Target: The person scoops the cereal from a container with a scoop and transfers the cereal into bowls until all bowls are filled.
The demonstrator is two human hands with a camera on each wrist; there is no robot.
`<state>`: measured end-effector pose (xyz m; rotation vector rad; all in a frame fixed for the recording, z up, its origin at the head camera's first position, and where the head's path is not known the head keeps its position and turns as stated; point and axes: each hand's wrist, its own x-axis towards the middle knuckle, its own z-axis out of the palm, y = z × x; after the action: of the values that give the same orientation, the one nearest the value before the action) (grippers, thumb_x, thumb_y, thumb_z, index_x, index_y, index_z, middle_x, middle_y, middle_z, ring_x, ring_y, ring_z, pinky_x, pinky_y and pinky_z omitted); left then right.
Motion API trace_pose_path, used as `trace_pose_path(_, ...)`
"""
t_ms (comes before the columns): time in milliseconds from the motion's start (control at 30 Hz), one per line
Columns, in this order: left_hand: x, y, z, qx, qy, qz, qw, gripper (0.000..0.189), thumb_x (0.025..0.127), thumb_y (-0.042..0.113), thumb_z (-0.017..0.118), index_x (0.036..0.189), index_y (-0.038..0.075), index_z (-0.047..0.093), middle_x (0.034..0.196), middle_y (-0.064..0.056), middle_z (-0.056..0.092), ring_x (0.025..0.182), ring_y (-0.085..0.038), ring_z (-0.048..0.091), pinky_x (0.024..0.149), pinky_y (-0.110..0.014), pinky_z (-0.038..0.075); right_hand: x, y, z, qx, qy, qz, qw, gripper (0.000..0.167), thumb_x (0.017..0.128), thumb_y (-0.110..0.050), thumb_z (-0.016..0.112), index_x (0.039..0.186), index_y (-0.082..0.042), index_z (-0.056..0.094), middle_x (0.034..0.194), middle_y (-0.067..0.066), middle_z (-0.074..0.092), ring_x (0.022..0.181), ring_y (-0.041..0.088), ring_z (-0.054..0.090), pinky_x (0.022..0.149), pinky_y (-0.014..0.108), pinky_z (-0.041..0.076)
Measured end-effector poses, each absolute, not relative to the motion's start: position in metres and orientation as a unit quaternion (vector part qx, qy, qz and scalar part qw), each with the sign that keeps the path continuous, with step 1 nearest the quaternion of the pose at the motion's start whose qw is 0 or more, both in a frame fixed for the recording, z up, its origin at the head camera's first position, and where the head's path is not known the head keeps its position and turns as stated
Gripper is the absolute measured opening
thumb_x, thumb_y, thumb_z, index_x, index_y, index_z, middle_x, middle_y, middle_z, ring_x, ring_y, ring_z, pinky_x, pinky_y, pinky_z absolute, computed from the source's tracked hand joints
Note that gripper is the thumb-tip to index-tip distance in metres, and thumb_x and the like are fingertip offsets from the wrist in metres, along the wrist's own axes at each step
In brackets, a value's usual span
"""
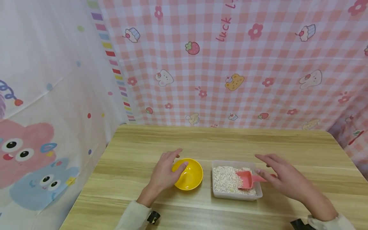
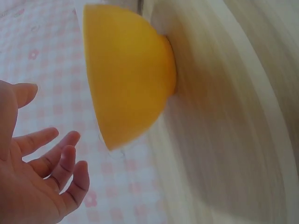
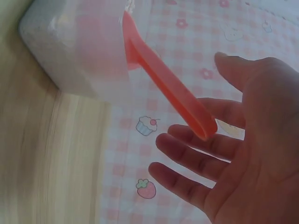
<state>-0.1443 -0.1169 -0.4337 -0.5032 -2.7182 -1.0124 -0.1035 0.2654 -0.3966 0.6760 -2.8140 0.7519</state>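
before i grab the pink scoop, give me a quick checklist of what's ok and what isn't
1. Yellow bowl upright on the table: ok.
2. Left hand steadying the bowl: not ok, the left wrist view shows it apart from the bowl.
3. Container of white flakes upright: ok.
4. Scoop handle sticking out toward the right hand: ok.
5. Right hand gripping the handle: not ok, the fingers are not closed round it.
6. Right fingers touching the handle: cannot tell, they only overlap in view.

Curtained corner, room type unclear: wood-grain table [image 1: 138, 142], gingham backdrop [image 1: 218, 65], cartoon-print curtain [image 1: 61, 92].
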Motion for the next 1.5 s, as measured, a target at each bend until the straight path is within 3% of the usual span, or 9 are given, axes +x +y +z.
trace_pose_path(133, -0.142, -0.108, -0.432, -0.175, -0.915, -0.353, 0.082, 0.051, 0.092, 0.031, 0.07, 0.138, 0.012, 0.057, 0.114, -0.011, 0.065, 0.109, -0.026, 0.055, 0.091, -0.045, 0.05, -0.105, 0.262, -0.399, 0.228, -0.942, 0.239, 0.062, 0.047, 0.095, -0.028, 0.068, 0.136, -0.009, 0.058, 0.11, 0.0, 0.061, 0.085, 0.01, 0.053, 0.061, 0.024, 0.045)
trace_pose_path(333, -0.139, -0.096, -0.427, -0.192, -0.911, -0.361, 0.055, 0.05, 0.093, 0.032, 0.068, 0.138, 0.014, 0.057, 0.109, -0.005, 0.063, 0.11, -0.023, 0.053, 0.093, -0.045, 0.049, -0.107, 0.254, -0.402, 0.225, -0.949, 0.215, 0.045, 0.043, 0.092, -0.028, 0.072, 0.129, -0.008, 0.064, 0.092, -0.004, 0.055, 0.063, -0.001, 0.04, 0.055, 0.021, 0.038)
trace_pose_path(700, -0.132, -0.075, -0.425, -0.233, -0.904, -0.357, 0.02, 0.052, 0.093, 0.033, 0.068, 0.14, 0.013, 0.056, 0.097, 0.001, 0.061, 0.092, -0.017, 0.056, 0.086, -0.034, 0.048, -0.108, 0.242, -0.405, 0.212, -0.961, 0.177, 0.019, 0.044, 0.088, -0.027, 0.075, 0.127, -0.009, 0.065, 0.075, -0.012, 0.045, 0.061, 0.001, 0.038, 0.054, 0.023, 0.034)
trace_pose_path(1000, -0.128, -0.06, -0.424, -0.254, -0.89, -0.372, -0.063, 0.061, 0.093, 0.04, 0.067, 0.145, 0.014, 0.049, 0.091, 0.009, 0.063, 0.051, -0.002, 0.04, 0.057, -0.018, 0.041, -0.107, 0.239, -0.409, 0.197, -0.966, 0.169, -0.005, 0.045, 0.085, -0.027, 0.078, 0.125, -0.011, 0.067, 0.083, -0.009, 0.064, 0.069, 0.005, 0.051, 0.056, 0.028, 0.042)
trace_pose_path(1200, -0.125, -0.049, -0.426, -0.249, -0.889, -0.369, -0.109, 0.074, 0.091, 0.042, 0.07, 0.15, 0.008, 0.041, 0.076, 0.016, 0.057, 0.048, -0.003, 0.042, 0.049, -0.019, 0.038, -0.108, 0.238, -0.411, 0.196, -0.964, 0.178, -0.013, 0.038, 0.084, -0.026, 0.078, 0.118, -0.012, 0.07, 0.072, -0.013, 0.059, 0.062, 0.001, 0.046, 0.054, 0.025, 0.039)
trace_pose_path(1500, -0.12, -0.036, -0.427, -0.227, -0.891, -0.361, -0.158, 0.096, 0.083, 0.043, 0.079, 0.156, 0.007, 0.028, 0.067, 0.013, 0.055, 0.055, -0.005, 0.046, 0.054, -0.018, 0.039, -0.106, 0.24, -0.416, 0.18, -0.962, 0.203, -0.002, 0.037, 0.083, -0.024, 0.079, 0.116, -0.01, 0.072, 0.059, -0.014, 0.044, 0.053, 0.0, 0.034, 0.049, 0.022, 0.03)
